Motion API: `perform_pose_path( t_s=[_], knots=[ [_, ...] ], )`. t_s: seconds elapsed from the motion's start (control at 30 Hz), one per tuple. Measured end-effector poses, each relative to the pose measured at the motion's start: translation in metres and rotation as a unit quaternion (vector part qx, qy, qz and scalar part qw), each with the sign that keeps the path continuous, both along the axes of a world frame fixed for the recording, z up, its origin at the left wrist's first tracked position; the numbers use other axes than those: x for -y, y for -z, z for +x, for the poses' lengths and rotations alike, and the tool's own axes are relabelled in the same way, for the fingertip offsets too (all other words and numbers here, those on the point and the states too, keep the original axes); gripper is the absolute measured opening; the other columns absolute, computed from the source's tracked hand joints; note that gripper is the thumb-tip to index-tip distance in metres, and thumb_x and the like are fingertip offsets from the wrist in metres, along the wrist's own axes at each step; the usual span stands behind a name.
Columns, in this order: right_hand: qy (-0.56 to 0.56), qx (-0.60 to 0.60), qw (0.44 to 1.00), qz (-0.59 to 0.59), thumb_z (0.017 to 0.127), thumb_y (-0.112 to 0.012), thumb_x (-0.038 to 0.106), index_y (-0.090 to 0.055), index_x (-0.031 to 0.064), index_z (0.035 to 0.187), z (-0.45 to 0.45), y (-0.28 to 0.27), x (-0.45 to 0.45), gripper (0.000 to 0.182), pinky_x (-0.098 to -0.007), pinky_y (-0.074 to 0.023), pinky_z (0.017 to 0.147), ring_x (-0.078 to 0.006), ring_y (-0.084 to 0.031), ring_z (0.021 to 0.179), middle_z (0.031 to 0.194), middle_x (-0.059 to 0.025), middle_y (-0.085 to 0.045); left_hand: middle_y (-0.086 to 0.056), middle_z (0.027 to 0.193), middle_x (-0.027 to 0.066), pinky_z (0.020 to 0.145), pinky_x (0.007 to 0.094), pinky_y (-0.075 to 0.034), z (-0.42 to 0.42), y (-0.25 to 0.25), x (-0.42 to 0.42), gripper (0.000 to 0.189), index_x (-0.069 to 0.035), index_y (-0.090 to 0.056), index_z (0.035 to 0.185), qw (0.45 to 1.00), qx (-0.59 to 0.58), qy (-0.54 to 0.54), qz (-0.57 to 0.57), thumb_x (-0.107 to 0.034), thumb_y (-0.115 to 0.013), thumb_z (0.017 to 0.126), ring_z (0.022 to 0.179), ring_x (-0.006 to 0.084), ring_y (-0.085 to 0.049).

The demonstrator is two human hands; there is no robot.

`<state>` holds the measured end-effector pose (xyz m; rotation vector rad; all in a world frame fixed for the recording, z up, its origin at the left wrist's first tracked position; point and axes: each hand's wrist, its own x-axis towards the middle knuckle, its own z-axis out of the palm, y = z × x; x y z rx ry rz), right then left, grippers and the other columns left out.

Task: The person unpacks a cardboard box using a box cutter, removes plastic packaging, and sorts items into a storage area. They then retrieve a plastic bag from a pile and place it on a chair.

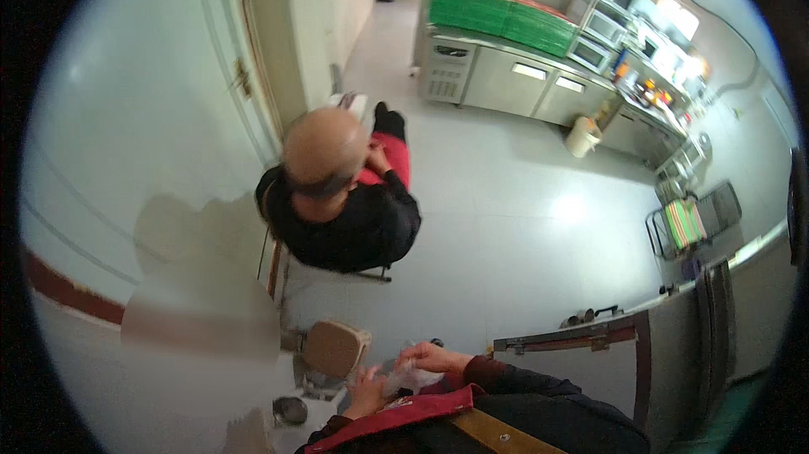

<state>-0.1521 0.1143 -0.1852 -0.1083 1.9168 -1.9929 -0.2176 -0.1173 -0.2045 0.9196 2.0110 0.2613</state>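
Observation:
Low in the head view, my right hand (433, 357) pinches thin clear plastic film (414, 378); whether it is a bag or a disposable glove I cannot tell. My left hand (368, 394) is just left of it, its fingers raised against the same plastic; blur hides whether they grip it. Both hands are in front of my red apron (417, 404), over dark sleeves. A brown-backed chair (336, 349) stands just beyond my left hand.
A seated person (341, 220) in black and red sits ahead, beside a white door (218, 74). Steel counters (505, 78) carry green crates (471, 11). A folding chair (686, 223) stands at right, and a low door or panel (581, 365) is beside my right arm.

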Motion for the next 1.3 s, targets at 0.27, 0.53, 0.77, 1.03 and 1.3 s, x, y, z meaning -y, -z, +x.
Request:
perform_pose_path(
  t_s=[0.27, 0.53, 0.77, 1.03, 1.3],
  knots=[
    [0.343, 0.01, 0.78, 0.524, 0.079, -0.063, 0.017, -0.042, 0.0129, 0.138, 0.013, -0.014, -0.145, 0.063, -0.0533, -0.0335, 0.094, -0.0357, -0.041, 0.116, 0.127, -0.0155, -0.047, -0.062, 0.096, 0.0129, 0.063, 0.0437, -0.052, -0.057, -0.002, -0.147, 0.027, -0.006, -0.06, 0.108, 0.826, 0.168, -0.498, 0.205, -0.027, -0.058, 0.091, 0.079, 0.0267, -0.062],
    [0.569, -0.126, 0.81, 0.065, 0.086, -0.07, 0.042, -0.021, 0.0097, 0.149, 0.015, -0.11, -0.287, 0.086, -0.0436, -0.0397, 0.099, -0.0315, -0.039, 0.127, 0.142, -0.0163, -0.037, -0.065, 0.106, 0.0084, 0.081, 0.0368, -0.053, -0.123, -0.127, -0.394, 0.038, -0.002, -0.058, 0.118, 0.784, 0.26, -0.284, 0.486, -0.029, -0.039, 0.099, 0.096, 0.0221, -0.064],
    [0.518, -0.108, 0.813, -0.243, 0.078, -0.075, 0.048, -0.002, 0.0182, 0.153, -0.013, -0.118, -0.369, 0.109, -0.0532, -0.0456, 0.098, -0.0385, -0.026, 0.139, 0.155, -0.0184, -0.01, -0.065, 0.111, 0.0102, 0.083, 0.0334, -0.055, -0.132, -0.156, -0.558, 0.036, -0.002, -0.057, 0.122, 0.65, 0.559, -0.374, 0.354, -0.024, -0.04, 0.099, 0.098, 0.0204, -0.065],
    [0.643, -0.084, 0.731, 0.212, 0.069, -0.085, 0.041, -0.006, 0.0157, 0.154, -0.057, -0.148, -0.466, 0.119, -0.0472, -0.0385, 0.106, -0.0339, -0.025, 0.14, 0.156, -0.0131, -0.013, -0.059, 0.124, 0.013, 0.095, 0.0419, -0.049, -0.152, -0.109, -0.722, 0.042, -0.003, -0.05, 0.129, 0.599, 0.706, -0.252, 0.284, -0.028, -0.043, 0.096, 0.113, 0.0275, -0.059],
    [0.824, -0.138, 0.525, 0.161, 0.089, -0.049, -0.008, -0.063, 0.0041, 0.099, -0.017, -0.11, -0.57, 0.021, -0.0342, -0.0446, 0.094, -0.0236, -0.051, 0.116, 0.122, -0.0109, -0.058, -0.048, 0.138, 0.0104, 0.106, 0.0453, -0.04, -0.082, -0.137, -0.813, 0.061, -0.009, -0.036, 0.142, 0.596, 0.793, -0.108, 0.063, -0.048, -0.051, 0.096, 0.128, 0.026, -0.046]
  ],
)
